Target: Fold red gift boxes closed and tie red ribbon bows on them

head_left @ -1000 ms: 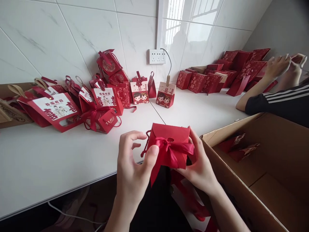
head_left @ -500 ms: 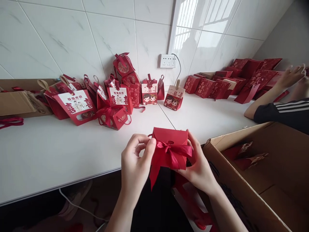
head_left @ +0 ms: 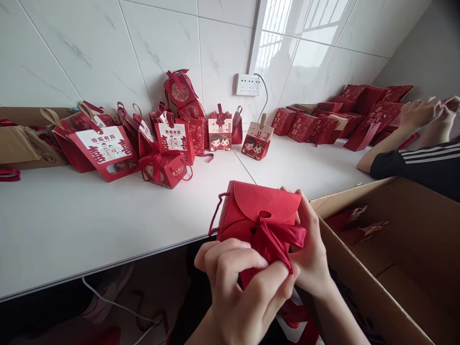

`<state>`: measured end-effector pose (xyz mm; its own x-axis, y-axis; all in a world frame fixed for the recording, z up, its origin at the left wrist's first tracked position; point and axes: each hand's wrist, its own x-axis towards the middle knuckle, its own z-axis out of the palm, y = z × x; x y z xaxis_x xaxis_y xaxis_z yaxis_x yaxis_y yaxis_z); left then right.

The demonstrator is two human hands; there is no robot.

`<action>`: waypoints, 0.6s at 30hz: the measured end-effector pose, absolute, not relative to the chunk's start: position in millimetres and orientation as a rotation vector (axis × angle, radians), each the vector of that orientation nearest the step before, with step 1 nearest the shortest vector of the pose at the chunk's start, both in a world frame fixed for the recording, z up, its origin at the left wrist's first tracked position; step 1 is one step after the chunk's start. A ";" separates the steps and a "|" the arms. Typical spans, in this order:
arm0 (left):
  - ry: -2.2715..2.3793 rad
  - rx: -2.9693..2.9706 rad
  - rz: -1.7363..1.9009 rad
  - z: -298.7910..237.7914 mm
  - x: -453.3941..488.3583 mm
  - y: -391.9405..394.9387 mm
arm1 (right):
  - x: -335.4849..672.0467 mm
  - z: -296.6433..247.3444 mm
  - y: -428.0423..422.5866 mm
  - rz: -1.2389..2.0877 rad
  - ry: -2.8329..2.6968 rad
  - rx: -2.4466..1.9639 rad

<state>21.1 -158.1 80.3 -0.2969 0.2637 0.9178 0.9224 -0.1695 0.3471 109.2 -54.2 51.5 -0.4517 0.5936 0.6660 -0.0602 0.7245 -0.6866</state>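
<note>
In front of me is a red gift box (head_left: 266, 196) with a rounded flap, an oval hole and a twisted cord handle (head_left: 214, 215) on its left side. A dark red satin ribbon (head_left: 271, 237) is tied at the hole. My right hand (head_left: 311, 251) grips the box along its right side, its fingers partly behind it. Pinched in the fingers of my left hand (head_left: 247, 282) is the ribbon, below the knot. The left hand covers the lower front of the box.
Red gift boxes (head_left: 167, 165) and bags (head_left: 104, 148) line the white table (head_left: 72, 211) against the tiled wall. More red bags (head_left: 305, 127) stand at the right. A cardboard box (head_left: 370, 287) with red packets fills the right front. Another person's arms (head_left: 413, 120) are at far right.
My left hand has left the box's left edge and moved down and right to pinch the ribbon. The box has tilted, showing more of its flap and cord handle.
</note>
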 end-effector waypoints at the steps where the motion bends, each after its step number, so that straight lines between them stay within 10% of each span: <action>1: -1.520 -1.431 -1.478 81.2 19.1 -160.7 | 110.6 53.3 -55.0 0.794 -1.903 -0.414; 18: -1.589 -1.428 -1.368 92.0 24.2 -177.3 | 127.4 64.7 -62.3 0.839 -1.888 -0.507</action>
